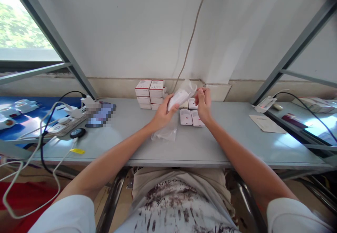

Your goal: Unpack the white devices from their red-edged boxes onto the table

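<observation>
My left hand (163,114) is closed around a white plastic device (179,98), which sits tilted inside a clear plastic bag (190,86). The bag's loose end points up and to the right. At that end my right hand (204,103) has its fingers curled and pinched at the bag's edge. Below my hands, several white devices (186,117) with small red marks stand grouped on the table, partly covered by my right hand. Another clear plastic bag (167,133) lies crumpled under my left wrist.
Stacked white boxes with red edges (150,94) stand against the wall, left of my hands. Farther left lie a phone (101,115), a power strip (64,124), a round black object (78,133) and trailing cables. A paper sheet (267,123) lies right, near a metal frame post (292,50).
</observation>
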A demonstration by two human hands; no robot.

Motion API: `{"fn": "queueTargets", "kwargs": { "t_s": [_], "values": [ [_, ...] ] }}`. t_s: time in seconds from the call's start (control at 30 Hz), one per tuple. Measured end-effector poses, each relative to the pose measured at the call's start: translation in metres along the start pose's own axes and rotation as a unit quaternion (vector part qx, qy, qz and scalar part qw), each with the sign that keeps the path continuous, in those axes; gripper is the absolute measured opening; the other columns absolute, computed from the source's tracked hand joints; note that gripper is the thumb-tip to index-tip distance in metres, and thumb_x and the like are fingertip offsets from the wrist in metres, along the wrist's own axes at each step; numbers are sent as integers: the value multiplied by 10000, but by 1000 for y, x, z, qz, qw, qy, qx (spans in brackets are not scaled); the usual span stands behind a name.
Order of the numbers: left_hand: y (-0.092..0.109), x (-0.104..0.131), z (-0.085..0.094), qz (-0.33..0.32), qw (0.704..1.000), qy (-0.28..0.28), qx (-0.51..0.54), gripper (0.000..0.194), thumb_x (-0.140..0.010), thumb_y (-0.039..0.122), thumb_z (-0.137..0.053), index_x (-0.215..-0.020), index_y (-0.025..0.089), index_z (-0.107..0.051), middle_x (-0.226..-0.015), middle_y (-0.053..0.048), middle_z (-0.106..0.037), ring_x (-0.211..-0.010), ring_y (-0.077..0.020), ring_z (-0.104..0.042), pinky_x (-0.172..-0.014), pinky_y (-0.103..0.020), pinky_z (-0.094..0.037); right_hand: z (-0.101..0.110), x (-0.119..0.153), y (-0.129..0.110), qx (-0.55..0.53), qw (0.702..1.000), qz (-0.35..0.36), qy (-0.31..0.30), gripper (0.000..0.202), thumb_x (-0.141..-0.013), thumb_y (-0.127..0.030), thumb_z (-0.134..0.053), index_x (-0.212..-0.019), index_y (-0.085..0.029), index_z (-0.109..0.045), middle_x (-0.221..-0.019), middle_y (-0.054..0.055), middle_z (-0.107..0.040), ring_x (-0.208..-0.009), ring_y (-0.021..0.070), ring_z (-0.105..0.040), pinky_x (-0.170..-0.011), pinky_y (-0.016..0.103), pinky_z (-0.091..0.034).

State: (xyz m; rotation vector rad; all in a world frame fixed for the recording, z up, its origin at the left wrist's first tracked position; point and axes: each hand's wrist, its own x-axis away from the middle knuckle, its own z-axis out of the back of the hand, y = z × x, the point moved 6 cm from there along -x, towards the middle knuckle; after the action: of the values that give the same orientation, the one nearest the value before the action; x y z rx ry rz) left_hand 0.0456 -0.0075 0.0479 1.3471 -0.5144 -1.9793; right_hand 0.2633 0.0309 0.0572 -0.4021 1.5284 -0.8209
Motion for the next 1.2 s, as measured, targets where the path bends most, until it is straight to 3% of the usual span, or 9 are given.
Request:
{"fn": "queueTargets", "kwargs": {
  "t_s": [0.1,0.2,0.27,0.37,0.47,0.7,0.9,1.07,1.2],
  "values": [
    [8,1,5,-72,995,38,-61,640,-1099,656,-554,-1558,219,-467,-1488,-167,-625,-1336,-319,-627,-1131,-480,-520,-13,6,-12,-31,996,-26,-80,619,-1016,-851,-482,-839,-262,-549,-725,-10,-510,-652,167,-478,-626,318,-447],
    [12,2,6,-108,986,44,-115,668,-1088,655,-578,-1582,228,-437,-1451,-179,-611,-1325,-332,-612,-1137,-515,-506,-26,15,-19,-42,982,-56,-173,714,-905,-917,-598,-690,-241,-513,-640,-20,-459,-614,139,-404,-568,305,-369],
    [13,3,4,-114,983,31,-143,677,-1079,660,-594,-1583,233,-443,-1412,-174,-611,-1303,-333,-607,-1135,-521,-503,-30,21,-16,-66,974,-107,-190,732,-821,-918,-700,-647,-232,-513,-615,-28,-437,-597,122,-377,-534,291,-329],
    [14,4,0,-109,982,3,-155,695,-1055,658,-643,-1579,242,-455,-1408,-164,-605,-1296,-325,-599,-1134,-510,-505,-32,27,-7,-129,959,-197,-155,712,-741,-882,-806,-653,-233,-527,-622,-32,-430,-586,116,-406,-500,271,-337],
    [14,5,-2,-99,982,-12,-158,716,-1023,665,-692,-1565,249,-475,-1390,-152,-608,-1288,-325,-599,-1114,-503,-516,-32,27,0,-185,944,-247,-114,690,-741,-869,-824,-698,-248,-526,-628,-40,-432,-551,112,-410,-458,259,-340],
    [12,4,-2,-85,981,-20,-175,734,-1004,700,-697,-1530,225,-509,-1327,-151,-627,-1258,-335,-614,-1074,-490,-525,-33,21,4,-211,939,-253,-97,672,-789,-843,-807,-695,-258,-491,-587,-45,-422,-497,102,-352,-404,248,-265],
    [14,4,-2,-94,977,-22,-188,724,-1011,708,-677,-1527,225,-519,-1323,-150,-629,-1238,-324,-618,-1085,-482,-523,-29,19,7,-199,944,-258,-60,625,-824,-761,-816,-669,-242,-503,-557,-42,-433,-492,93,-375,-403,232,-273],
    [13,1,8,-136,963,27,-229,667,-1082,699,-530,-1537,212,-536,-1438,-192,-590,-1368,-343,-562,-1212,-526,-440,-21,14,14,-188,944,-272,-5,549,-845,-679,-802,-673,-240,-520,-559,-51,-413,-475,92,-368,-381,231,-270],
    [2,-7,26,-112,936,84,-322,613,-1116,627,-467,-1560,214,-555,-1565,-219,-558,-1462,-395,-516,-1253,-584,-354,-9,8,23,-170,946,-273,44,552,-866,-700,-758,-690,-253,-486,-585,-51,-413,-470,95,-367,-370,240,-264]
  ]
}}
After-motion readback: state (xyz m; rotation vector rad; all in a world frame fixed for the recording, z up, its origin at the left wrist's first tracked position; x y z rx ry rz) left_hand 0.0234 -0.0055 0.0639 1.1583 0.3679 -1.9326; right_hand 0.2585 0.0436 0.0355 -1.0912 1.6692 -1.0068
